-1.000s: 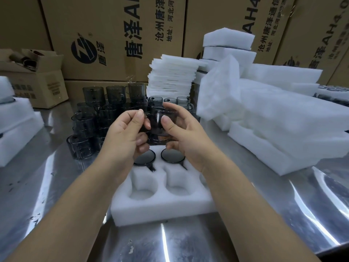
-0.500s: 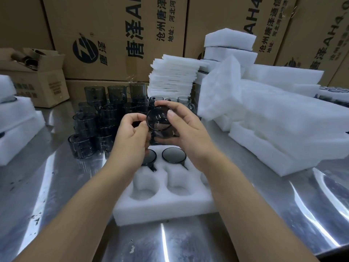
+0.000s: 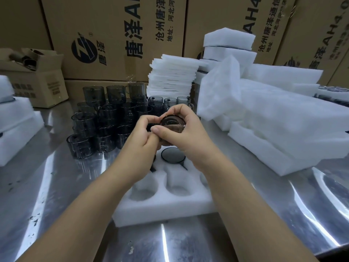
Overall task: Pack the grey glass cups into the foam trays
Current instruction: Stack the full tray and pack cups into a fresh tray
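Above the white foam tray [image 3: 162,210], a grey glass cup [image 3: 172,122] is held tilted, one round end turned toward the camera. It is gripped by the curled fingers and thumb of the right hand [image 3: 190,142], and its left side is held by the curled fingers of the left hand [image 3: 140,148]. One packed cup [image 3: 173,155] is seated in a far pocket of the tray, and loose cups [image 3: 105,120] are stacked behind on the steel table [image 3: 56,186].

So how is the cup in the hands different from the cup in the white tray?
The held cup is in the air, tipped on its side; the tray cup sits sunk in the foam tray. The left hand and right hand grip the held cup; nothing touches the tray cup. Both are grey glass.
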